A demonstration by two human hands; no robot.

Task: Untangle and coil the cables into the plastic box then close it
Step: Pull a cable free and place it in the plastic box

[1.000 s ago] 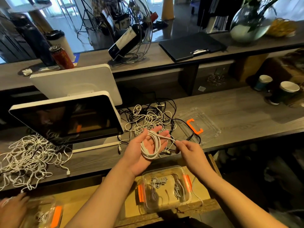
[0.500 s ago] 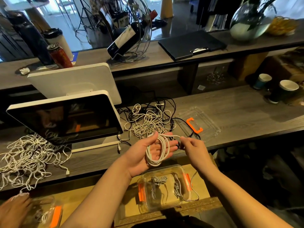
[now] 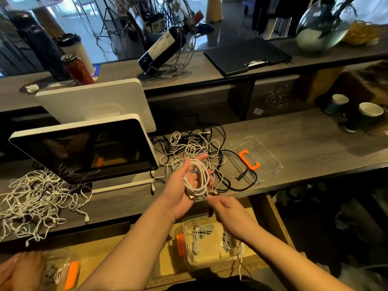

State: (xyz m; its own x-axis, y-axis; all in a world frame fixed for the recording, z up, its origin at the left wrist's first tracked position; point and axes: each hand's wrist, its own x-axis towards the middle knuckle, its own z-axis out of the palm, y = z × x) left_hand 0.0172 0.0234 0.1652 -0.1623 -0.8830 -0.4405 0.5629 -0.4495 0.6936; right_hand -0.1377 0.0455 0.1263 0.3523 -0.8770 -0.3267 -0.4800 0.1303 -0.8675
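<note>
- Across the bench (image 3: 304,143), between the monitor (image 3: 84,150) and the clear lid with its orange clasp (image 3: 248,159), the black-and-white tangle of cables (image 3: 189,148) lies as it did a second ago; nothing more has been pulled from it.
- Below the bench edge, the clear plastic box (image 3: 210,240) sits open on a lower wooden surface with two small white bundles already inside.
- Above that box, the white cable coil (image 3: 197,179) is wound in several loops round the left hand (image 3: 184,185), whose palm faces up with fingers loosely curled through the loops. A second ago one strand stretched out sideways to the right; now it is taken up.
- Just under the coil, the right hand (image 3: 228,215) has dropped from beside the left fingertips to below them, pinching the tail end near the coil's bottom.
- My judgement: winding is nearly finished, so the end probably wants tucking before the coil goes down into the box.
- At the lower left corner another person's hand (image 3: 19,269) works at a second box.
</note>
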